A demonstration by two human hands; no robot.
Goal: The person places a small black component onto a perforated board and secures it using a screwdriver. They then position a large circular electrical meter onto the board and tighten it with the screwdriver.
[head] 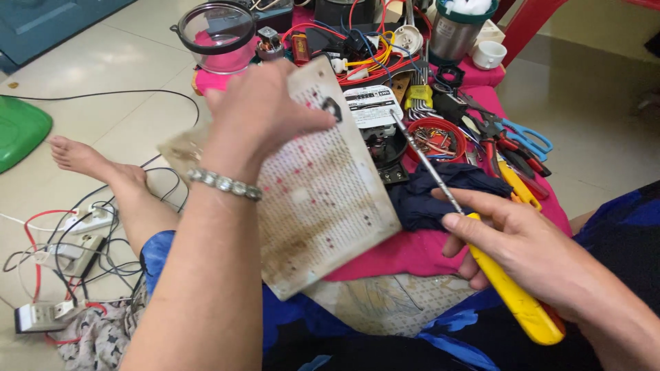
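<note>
My left hand point(258, 117) holds up a stained white circuit board point(323, 199) dotted with rows of holes and small red parts, tilted over my lap. A beaded bracelet circles that wrist. My right hand point(522, 240) grips a screwdriver with a yellow handle point(512, 292); its metal shaft point(426, 161) points up and left toward the board's upper right edge, close to it but apart. A second perforated sheet point(392, 306) lies on my lap under the board.
A low table under a pink cloth point(419, 247) carries a dark blue rag point(447, 192), red bowl of screws point(436, 137), pliers, blue scissors point(529, 137), tangled wires, a clear mixer jar point(220, 34). Left on the floor: my bare foot, power strips, cables point(69, 240).
</note>
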